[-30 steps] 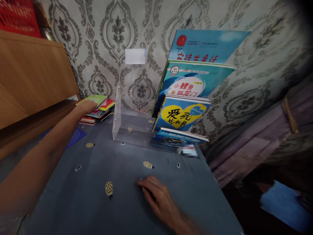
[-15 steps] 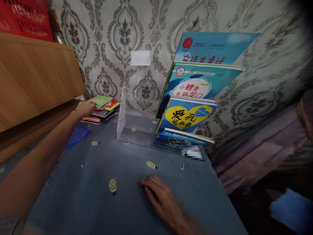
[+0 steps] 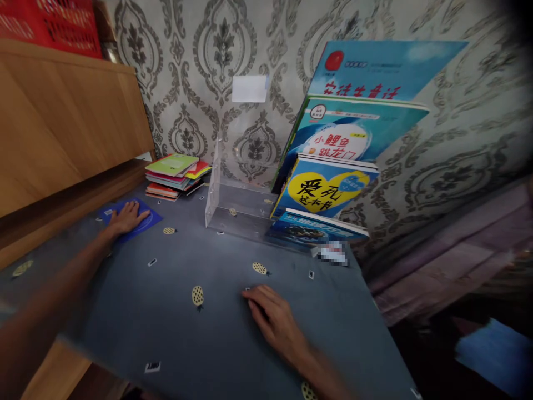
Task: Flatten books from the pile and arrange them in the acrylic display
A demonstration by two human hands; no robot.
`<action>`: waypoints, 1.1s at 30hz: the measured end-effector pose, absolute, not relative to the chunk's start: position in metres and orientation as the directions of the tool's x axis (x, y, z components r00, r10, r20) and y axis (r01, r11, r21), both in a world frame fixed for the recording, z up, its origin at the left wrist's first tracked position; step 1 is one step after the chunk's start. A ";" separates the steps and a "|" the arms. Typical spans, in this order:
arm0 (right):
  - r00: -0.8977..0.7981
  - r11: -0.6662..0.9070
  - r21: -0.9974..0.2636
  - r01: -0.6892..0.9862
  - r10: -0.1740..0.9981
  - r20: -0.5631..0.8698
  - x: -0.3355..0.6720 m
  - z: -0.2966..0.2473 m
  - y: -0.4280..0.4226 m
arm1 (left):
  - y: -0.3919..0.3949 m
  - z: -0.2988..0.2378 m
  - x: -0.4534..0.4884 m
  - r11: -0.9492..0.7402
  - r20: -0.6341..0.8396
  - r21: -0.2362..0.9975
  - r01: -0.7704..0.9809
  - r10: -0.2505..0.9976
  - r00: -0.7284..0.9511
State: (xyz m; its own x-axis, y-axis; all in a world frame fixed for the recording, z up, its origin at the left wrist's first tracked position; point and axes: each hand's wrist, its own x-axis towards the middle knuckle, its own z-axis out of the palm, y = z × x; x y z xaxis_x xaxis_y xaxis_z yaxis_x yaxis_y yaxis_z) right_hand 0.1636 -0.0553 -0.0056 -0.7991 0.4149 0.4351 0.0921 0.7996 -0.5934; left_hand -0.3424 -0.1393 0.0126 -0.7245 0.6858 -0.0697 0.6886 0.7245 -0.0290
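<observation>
My left hand (image 3: 125,217) lies flat, fingers spread, on a blue sheet (image 3: 144,216) on the grey-blue tablecloth (image 3: 175,322). A stack of thin colourful books (image 3: 175,176) with a green one on top sits just beyond it, against the wall. My right hand (image 3: 275,319) rests palm down near the table's front, fingers stretched out, holding nothing. A clear acrylic stepped rack (image 3: 233,203) stands at the back; its right half holds several blue picture books (image 3: 328,161) in tiers, its left half is bare.
A wooden cabinet (image 3: 62,122) runs along the left with a red crate (image 3: 50,25) on top. Patterned wallpaper backs the table, with a white card (image 3: 249,89) on it. Purple fabric (image 3: 449,250) lies beyond the table's right edge.
My left hand has left the top of the book stack and come back toward me, down onto the blue sheet. My right hand has stayed put.
</observation>
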 end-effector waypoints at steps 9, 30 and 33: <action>-0.801 0.819 -0.567 0.083 0.394 0.451 0.161 -0.004 -0.056 | -0.152 0.007 -0.300 0.611 -0.094 -0.044 0.790 0.785 -0.613; -0.667 0.894 -0.418 0.161 0.411 0.622 0.164 0.000 -0.064 | -0.110 -0.023 -0.042 -0.217 0.028 0.071 0.974 0.976 0.215; -0.691 0.944 -0.301 0.131 0.305 0.656 0.165 0.003 -0.067 | -0.082 -0.032 0.011 -0.248 -0.001 -0.009 0.969 0.969 0.248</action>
State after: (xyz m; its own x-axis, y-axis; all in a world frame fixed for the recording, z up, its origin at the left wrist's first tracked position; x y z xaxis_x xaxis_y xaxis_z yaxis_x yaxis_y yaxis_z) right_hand 0.1649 -0.0667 0.0033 -0.6908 0.3048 0.6557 0.1305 0.9445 -0.3015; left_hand 0.0105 -0.0821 -0.0323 0.2484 0.9687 -0.0009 0.9686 -0.2484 -0.0093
